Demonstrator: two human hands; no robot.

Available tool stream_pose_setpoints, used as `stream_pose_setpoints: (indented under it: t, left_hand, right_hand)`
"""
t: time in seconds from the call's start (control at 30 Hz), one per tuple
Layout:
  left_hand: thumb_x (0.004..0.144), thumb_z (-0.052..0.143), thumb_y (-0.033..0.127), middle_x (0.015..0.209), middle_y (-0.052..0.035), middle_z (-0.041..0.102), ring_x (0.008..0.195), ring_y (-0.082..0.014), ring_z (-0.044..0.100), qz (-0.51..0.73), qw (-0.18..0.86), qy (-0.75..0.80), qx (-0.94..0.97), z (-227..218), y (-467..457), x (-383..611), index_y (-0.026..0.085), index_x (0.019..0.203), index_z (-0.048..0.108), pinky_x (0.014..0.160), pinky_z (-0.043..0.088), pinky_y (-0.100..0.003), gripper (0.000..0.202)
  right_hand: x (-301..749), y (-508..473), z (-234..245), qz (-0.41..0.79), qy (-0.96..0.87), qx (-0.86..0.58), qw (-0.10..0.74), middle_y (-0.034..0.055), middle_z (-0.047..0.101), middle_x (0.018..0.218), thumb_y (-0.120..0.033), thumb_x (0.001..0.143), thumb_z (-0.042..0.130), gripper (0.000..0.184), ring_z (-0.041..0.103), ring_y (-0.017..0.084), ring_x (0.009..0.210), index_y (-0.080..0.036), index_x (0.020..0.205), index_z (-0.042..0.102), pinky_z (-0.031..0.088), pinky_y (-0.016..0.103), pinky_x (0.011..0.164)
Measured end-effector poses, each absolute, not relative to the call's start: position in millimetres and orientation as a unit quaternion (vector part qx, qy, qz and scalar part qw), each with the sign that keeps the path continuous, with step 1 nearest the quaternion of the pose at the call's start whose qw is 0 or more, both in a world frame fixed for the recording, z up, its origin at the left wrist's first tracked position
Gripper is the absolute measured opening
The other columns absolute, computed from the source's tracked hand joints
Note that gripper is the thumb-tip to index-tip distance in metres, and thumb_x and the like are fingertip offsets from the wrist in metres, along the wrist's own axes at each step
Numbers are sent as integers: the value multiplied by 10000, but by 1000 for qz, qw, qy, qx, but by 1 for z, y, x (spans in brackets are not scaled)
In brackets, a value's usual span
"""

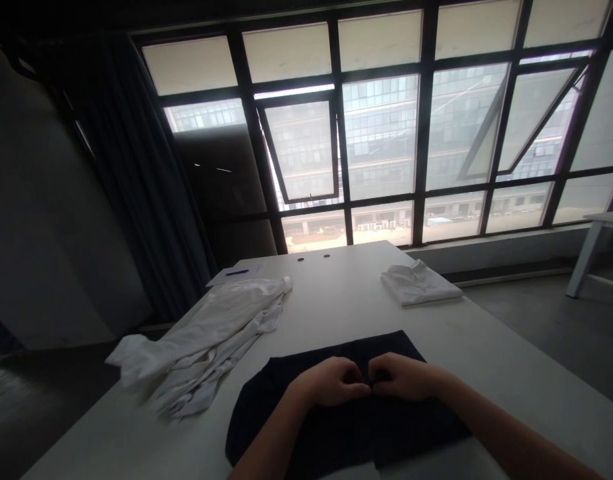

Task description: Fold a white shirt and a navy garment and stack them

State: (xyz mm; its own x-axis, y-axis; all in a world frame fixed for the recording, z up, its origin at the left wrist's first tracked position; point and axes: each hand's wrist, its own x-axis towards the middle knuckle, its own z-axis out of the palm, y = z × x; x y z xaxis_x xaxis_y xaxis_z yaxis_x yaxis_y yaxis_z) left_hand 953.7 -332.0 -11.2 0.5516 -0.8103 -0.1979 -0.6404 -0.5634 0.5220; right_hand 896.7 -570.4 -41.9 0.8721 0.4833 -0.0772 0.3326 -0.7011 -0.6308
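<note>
Head view — left hand (331, 381) and right hand (401, 377) meeting, fingertips pinching a dark garment (346, 433) — crumpled white shirt (206, 340) just beside

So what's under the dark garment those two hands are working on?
The dark garment lies on the white table, which shows around its edges. Whatever is directly beneath the cloth is covered and cannot be seen. The left hand and right hand rest on top.

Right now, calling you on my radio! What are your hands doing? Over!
Left hand and right hand meeting, fingertips pinched on dark cloth. Crumpled white garment to the left, not touching it. Folded white garment farther along the table.
</note>
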Motion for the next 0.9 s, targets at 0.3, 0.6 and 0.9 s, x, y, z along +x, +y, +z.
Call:
stream_pose_setpoints:
  t: [0.3, 0.6, 0.9]
  left_hand:
    - [892, 545, 462, 886, -19, 723, 753, -193, 632, -171, 149, -386, 894, -35, -338, 961, 231, 926, 719, 612, 416, -270, 291]
    - [837, 578, 368, 1055, -77, 701, 956, -272, 643, -134, 120, -362, 915, -26, -342, 950, 223, 1071, 655, 798, 483, -344, 286]
    - [949, 441, 608, 1617, -122, 327, 1478, -307, 289, -79, 179, -493, 848, -40, -379, 886, 179, 1547, 343, 1228, 204, -448, 743]
  right_hand:
    - [899, -568, -53, 38, -137, -962, 234, 38, 690, 853, -515, 915, 560, 316, 602, 195, 743, -217, 926, 662, 366, 291, 634]
    - [901, -606, -42, 134, -116, -958, 226, 53, 684, 946, -476, 888, 572, 276, 611, 241, 883, -230, 923, 693, 434, 337, 730]
    - [906, -601, -67, 21, -147, -966, 212, 57, 656, 925, -284, 892, 510, 144, 578, 225, 910, -212, 903, 634, 457, 343, 821]
